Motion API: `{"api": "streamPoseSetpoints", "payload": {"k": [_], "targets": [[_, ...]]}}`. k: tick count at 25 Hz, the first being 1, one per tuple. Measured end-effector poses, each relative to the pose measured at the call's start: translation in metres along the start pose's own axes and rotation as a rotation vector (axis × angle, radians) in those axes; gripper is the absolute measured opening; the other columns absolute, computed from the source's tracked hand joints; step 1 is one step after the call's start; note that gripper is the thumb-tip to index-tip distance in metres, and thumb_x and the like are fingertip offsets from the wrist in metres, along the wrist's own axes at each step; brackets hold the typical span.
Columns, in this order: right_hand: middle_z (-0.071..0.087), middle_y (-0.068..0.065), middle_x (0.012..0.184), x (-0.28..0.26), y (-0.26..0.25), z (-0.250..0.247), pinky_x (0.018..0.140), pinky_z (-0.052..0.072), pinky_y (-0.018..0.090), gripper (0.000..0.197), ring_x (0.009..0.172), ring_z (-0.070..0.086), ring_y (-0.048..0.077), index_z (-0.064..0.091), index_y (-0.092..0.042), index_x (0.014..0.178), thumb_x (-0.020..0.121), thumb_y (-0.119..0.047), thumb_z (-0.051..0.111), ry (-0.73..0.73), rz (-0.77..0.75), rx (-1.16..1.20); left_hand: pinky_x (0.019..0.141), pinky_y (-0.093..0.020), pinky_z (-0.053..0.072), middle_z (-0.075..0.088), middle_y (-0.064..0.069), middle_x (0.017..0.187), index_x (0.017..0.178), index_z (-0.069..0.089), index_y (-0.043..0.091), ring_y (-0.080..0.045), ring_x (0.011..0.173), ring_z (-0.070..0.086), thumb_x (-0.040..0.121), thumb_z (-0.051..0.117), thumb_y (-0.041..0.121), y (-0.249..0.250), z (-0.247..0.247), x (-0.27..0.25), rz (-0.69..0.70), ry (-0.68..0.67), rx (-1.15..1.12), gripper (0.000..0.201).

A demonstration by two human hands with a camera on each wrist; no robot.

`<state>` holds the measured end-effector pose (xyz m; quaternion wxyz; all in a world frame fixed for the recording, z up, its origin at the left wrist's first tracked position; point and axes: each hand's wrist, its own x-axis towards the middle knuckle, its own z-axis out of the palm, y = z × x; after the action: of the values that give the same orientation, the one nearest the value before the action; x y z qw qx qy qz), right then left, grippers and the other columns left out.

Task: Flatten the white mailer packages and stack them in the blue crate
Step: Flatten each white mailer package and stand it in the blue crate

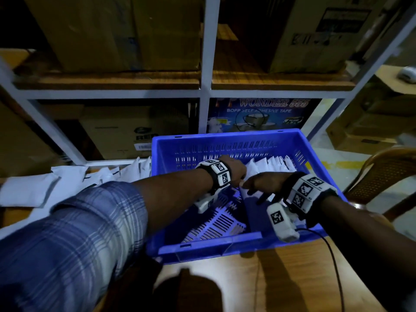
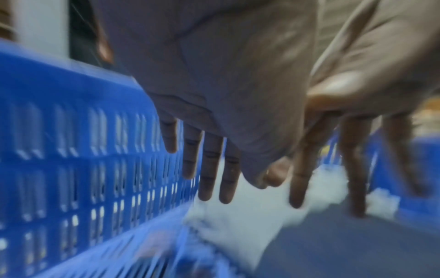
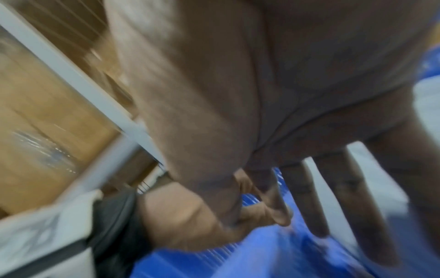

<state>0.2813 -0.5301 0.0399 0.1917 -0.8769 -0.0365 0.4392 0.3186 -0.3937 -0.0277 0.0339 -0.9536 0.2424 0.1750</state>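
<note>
Both hands reach into the blue crate [image 1: 227, 140], which sits on a wooden table [image 1: 281, 278] near its far edge, in front of a metal shelf rack [image 1: 206, 93] loaded with cardboard boxes [image 1: 117, 32]. Inside the crate a row of white mailers [image 1: 270, 165] stands on edge toward the far right corner, leaning against the far wall. The left hand [image 1: 234, 171] and the right hand [image 1: 263, 183] meet just in front of that row, fingertips close together at the near face of the nearest mailer. From the left wrist view the left hand's fingers [image 2: 209, 169] are straight and pointing down beside the crate's slotted wall, with a white mailer [image 2: 240, 222] lying below them; the right hand's fingers [image 2: 300, 178] are spread and straight too, their tips at that mailer. Neither hand is curled round anything, though motion blur makes it hard to tell how firmly the fingertips press. The near left part of the crate floor [image 1: 216, 224] shows its bare slats. More white mailers [image 1: 45, 188] lie in a loose heap on the table to the left of the crate. A brown chair [image 1: 382, 176] stands off the table's right side.
</note>
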Motion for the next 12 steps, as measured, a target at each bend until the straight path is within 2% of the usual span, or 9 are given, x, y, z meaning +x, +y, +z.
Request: {"api": "streamPoseSetpoints", "payload": {"k": [2, 4, 6, 8, 10, 12], "targets": [[0.059, 0.010, 0.128, -0.021, -0.013, -0.004, 0.061, 0.053, 0.024, 0.041, 0.084, 0.065, 0.021, 0.057, -0.011, 0.124, 0.100, -0.043, 0.049, 0.103, -0.035, 0.043, 0.092, -0.037, 0.043, 0.071, -0.004, 0.111, 0.109, 0.071, 0.024, -0.028, 0.105, 0.064, 0.094, 0.057, 0.042, -0.002, -0.023, -0.028, -0.035, 0.074, -0.045, 0.027], [0.063, 0.014, 0.121, -0.040, -0.024, 0.000, 0.078, 0.051, 0.034, 0.043, 0.103, 0.064, 0.031, 0.059, -0.011, 0.117, 0.098, -0.047, 0.048, 0.277, -0.125, -0.108, 0.092, -0.036, 0.042, 0.069, -0.004, 0.121, 0.117, 0.068, 0.026, -0.029, 0.113, 0.061, 0.095, 0.055, 0.039, -0.006, -0.045, -0.064, -0.097, 0.186, -0.112, 0.029], [0.056, 0.014, 0.137, -0.056, -0.036, 0.013, 0.094, 0.043, 0.032, 0.049, 0.123, 0.054, 0.029, 0.052, -0.013, 0.136, 0.098, -0.044, 0.050, 0.473, -0.249, -0.219, 0.098, -0.036, 0.041, 0.063, -0.004, 0.133, 0.129, 0.062, 0.029, -0.029, 0.122, 0.057, 0.094, 0.054, 0.041, -0.011, -0.055, -0.106, -0.157, 0.311, -0.188, 0.037], [0.044, 0.007, 0.150, -0.071, -0.051, 0.040, 0.105, 0.034, 0.030, 0.059, 0.136, 0.043, 0.023, 0.037, -0.019, 0.149, 0.097, -0.041, 0.054, 0.614, -0.398, -0.159, 0.107, -0.039, 0.039, 0.055, -0.005, 0.144, 0.142, 0.051, 0.028, -0.029, 0.131, 0.050, 0.094, 0.057, 0.038, -0.014, -0.048, -0.153, -0.169, 0.449, -0.278, 0.050], [0.036, 0.005, 0.155, -0.080, -0.069, 0.079, 0.115, 0.027, 0.032, 0.065, 0.142, 0.034, 0.020, 0.032, -0.018, 0.152, 0.096, -0.039, 0.057, 0.720, -0.537, -0.108, 0.114, -0.040, 0.033, 0.048, -0.003, 0.151, 0.149, 0.044, 0.026, -0.025, 0.138, 0.042, 0.093, 0.059, 0.034, -0.016, -0.024, -0.208, -0.201, 0.582, -0.372, 0.058], [0.033, 0.007, 0.157, -0.086, -0.087, 0.124, 0.119, 0.024, 0.036, 0.067, 0.145, 0.029, 0.021, 0.030, -0.015, 0.153, 0.095, -0.033, 0.060, 0.790, -0.639, -0.079, 0.116, -0.040, 0.031, 0.045, -0.003, 0.153, 0.150, 0.043, 0.025, -0.023, 0.141, 0.039, 0.092, 0.059, 0.033, -0.017, 0.009, -0.259, -0.245, 0.727, -0.463, 0.061]]}}
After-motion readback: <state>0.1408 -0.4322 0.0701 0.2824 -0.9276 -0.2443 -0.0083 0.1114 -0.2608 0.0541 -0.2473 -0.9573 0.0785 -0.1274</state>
